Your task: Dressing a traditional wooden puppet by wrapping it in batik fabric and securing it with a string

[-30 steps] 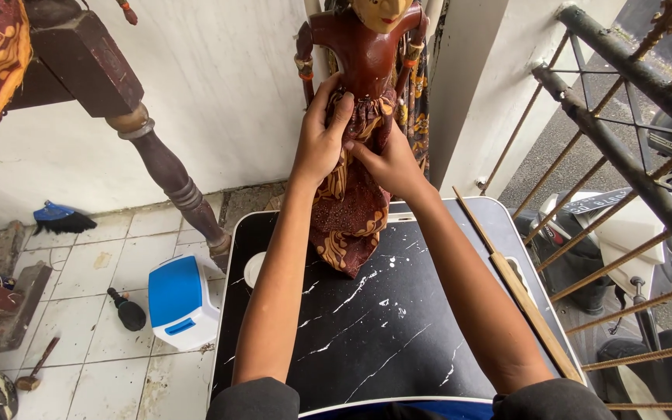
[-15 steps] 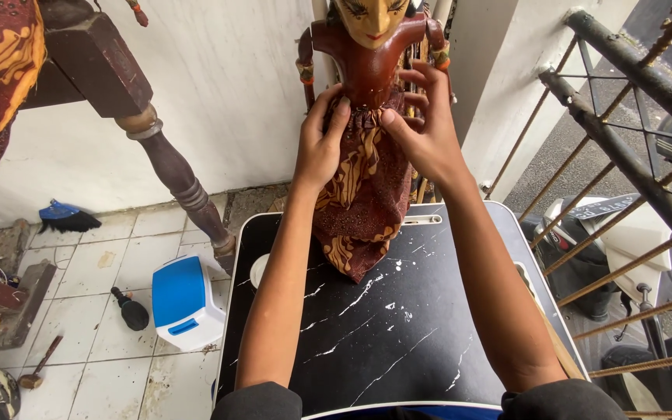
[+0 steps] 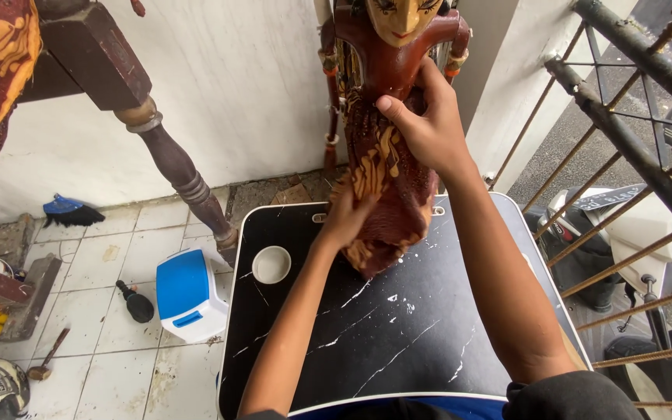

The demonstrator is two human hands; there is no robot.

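The wooden puppet [image 3: 392, 54] stands upright at the far edge of the black table [image 3: 398, 334]. The right hand [image 3: 421, 128] clasps its waist; the left hand [image 3: 345, 220] pinches the brown patterned skirt [image 3: 394, 210] lower down.

Both forearms are bare from wrist to elbow. The left hand [image 3: 348, 218] and right hand [image 3: 425, 128] wear no gloves, rings or watch. A dark sleeve [image 3: 569, 397], seemingly charcoal fabric, is bunched above the right elbow.
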